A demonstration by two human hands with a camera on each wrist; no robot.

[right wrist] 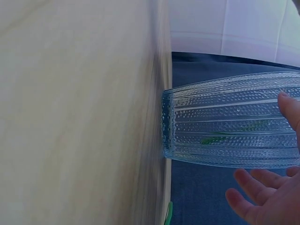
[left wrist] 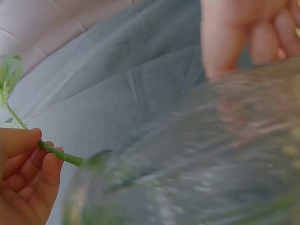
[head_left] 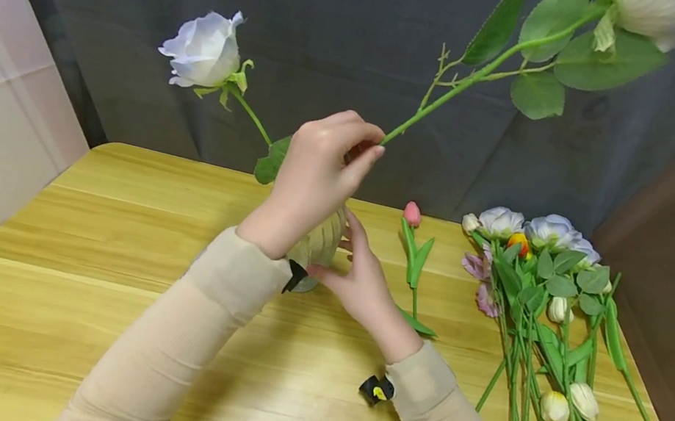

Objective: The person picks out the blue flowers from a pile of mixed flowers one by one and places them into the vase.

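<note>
A long-stemmed white rose (head_left: 658, 18) slants up to the right, its green stem (head_left: 443, 98) pinched by my left hand (head_left: 320, 174) between thumb and fingers. In the left wrist view the stem's lower part (left wrist: 70, 158) leads to the mouth of a ribbed clear glass vase (left wrist: 178, 187). My right hand (head_left: 366, 282) is at the vase's right side with fingers spread, the thumb overlapping the glass (right wrist: 225, 122) in the right wrist view. Another white rose (head_left: 203, 52) leans out to the left, its lower stem hidden behind my left hand. Green stem shows through the vase wall.
A pink tulip (head_left: 412, 214) lies on the wooden table (head_left: 61, 298) right of the vase. Farther right is a pile of artificial flowers (head_left: 539, 289) with white roses, tulips and purple blooms. A dark cloth (head_left: 340, 32) hangs behind the table.
</note>
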